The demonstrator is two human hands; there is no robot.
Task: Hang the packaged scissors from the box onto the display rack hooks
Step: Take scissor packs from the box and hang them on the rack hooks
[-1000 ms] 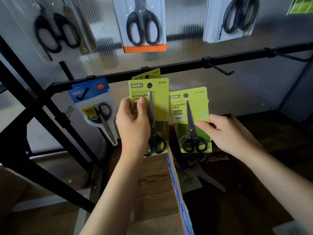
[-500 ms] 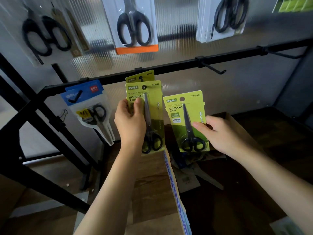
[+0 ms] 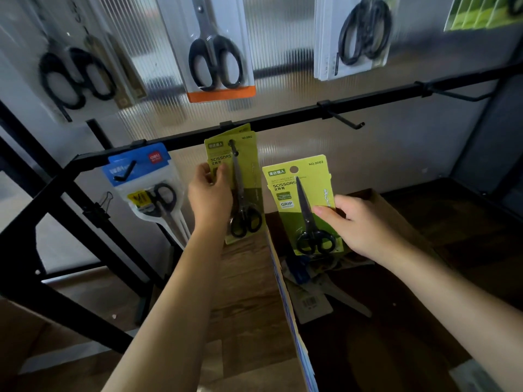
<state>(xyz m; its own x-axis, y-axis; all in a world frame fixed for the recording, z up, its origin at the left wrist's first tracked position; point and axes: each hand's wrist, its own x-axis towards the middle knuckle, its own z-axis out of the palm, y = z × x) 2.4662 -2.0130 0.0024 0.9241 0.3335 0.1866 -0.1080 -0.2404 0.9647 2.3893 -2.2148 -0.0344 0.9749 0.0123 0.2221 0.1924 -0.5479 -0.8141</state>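
Head view: box (image 3: 402,219) holds packaged scissors (image 3: 311,295).

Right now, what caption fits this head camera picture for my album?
Left hand slides a green pack onto its hook; right hand holds another pack.

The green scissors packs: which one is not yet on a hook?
The green pack that the right hand holds over the box: its hang hole is free. The left hand grips the other green pack, with the hook through its hole.
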